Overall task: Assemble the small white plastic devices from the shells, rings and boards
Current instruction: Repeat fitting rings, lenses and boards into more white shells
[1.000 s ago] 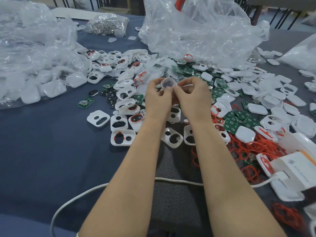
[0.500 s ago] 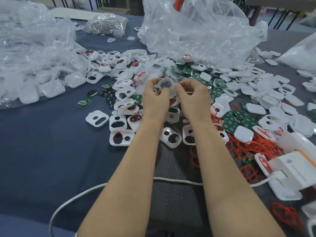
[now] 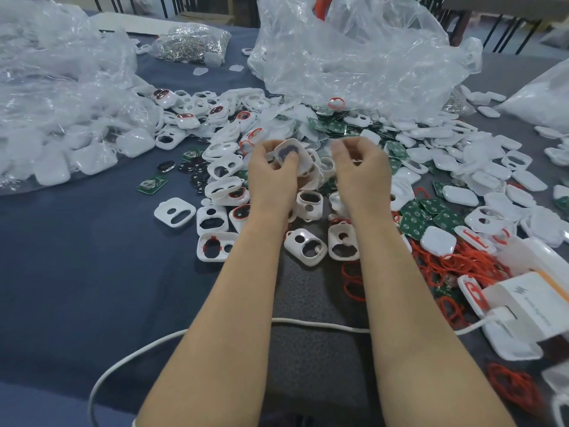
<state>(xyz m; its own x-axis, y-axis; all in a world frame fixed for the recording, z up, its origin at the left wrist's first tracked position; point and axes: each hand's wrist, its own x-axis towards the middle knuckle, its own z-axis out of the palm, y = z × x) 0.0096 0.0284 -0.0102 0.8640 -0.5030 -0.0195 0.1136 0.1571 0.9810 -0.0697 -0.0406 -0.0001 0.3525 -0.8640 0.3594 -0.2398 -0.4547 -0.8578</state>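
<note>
Two hands are raised over the table (image 3: 77,272), side by side and apart, with a clear gap between them. The left hand (image 3: 271,180) grips one white shell (image 3: 291,154) in its fingertips, a finger pressed into the dark opening, the piece tilted toward the right hand. The right hand (image 3: 361,177) has its fingers curled inward. I cannot tell whether it pinches anything.

Loose shells (image 3: 304,246) lie under and around both wrists, some with red rims fitted. Green boards (image 3: 414,218) are heaped just right of the right hand, mixed with solid white covers (image 3: 437,240). Red rings (image 3: 455,263) are piled further right, beside the right forearm. A white box (image 3: 529,306) sits beyond that pile, and a white cable (image 3: 308,322) runs from it beneath both forearms.

One crumpled clear bag (image 3: 354,57) stands beyond the hands. A second bag (image 3: 55,103), holding white parts, lies well to the left of the left hand. A smaller bag of metal pieces (image 3: 191,41) is far behind.
</note>
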